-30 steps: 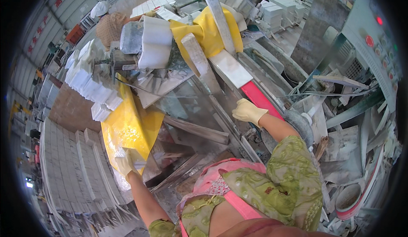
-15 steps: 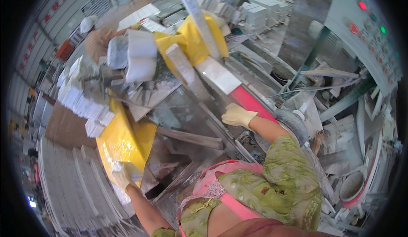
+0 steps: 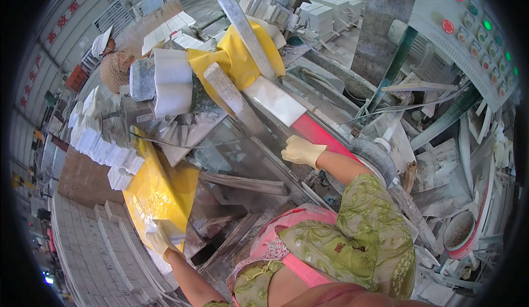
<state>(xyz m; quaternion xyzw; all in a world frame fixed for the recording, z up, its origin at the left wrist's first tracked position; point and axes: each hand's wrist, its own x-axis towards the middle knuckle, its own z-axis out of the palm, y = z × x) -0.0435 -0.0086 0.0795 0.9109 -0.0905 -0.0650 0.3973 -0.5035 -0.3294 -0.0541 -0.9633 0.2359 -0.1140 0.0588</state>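
Observation:
My left hand point(image 3: 158, 239), in a cream glove, is closed on the edge of a pale flat slab point(image 3: 169, 227). That slab lies over a wet, shiny yellow sheet point(image 3: 157, 194). My right hand point(image 3: 302, 151), gloved alike, is curled into a fist beside the red conveyor belt point(image 3: 319, 133), and nothing shows in it. Further up the belt rests a white glossy slab point(image 3: 281, 104), its far end by a second yellow sheet point(image 3: 241, 50) draped around two upright pale bars. The fingertips of both hands are partly hidden.
White slabs point(image 3: 102, 136) are stacked at the left, above stepped grey slabs point(image 3: 88, 230). A control panel point(image 3: 468, 37) with lit buttons hangs at the upper right. A person in a white hat point(image 3: 102, 42) is at the far left. Broken slabs point(image 3: 435, 174) lie at the right.
The whole view has shifted slightly left and sharpened. Relative to the belt and the yellow sheet, both hands stay nearly in place. The white-hatted person's head has lifted into clearer sight.

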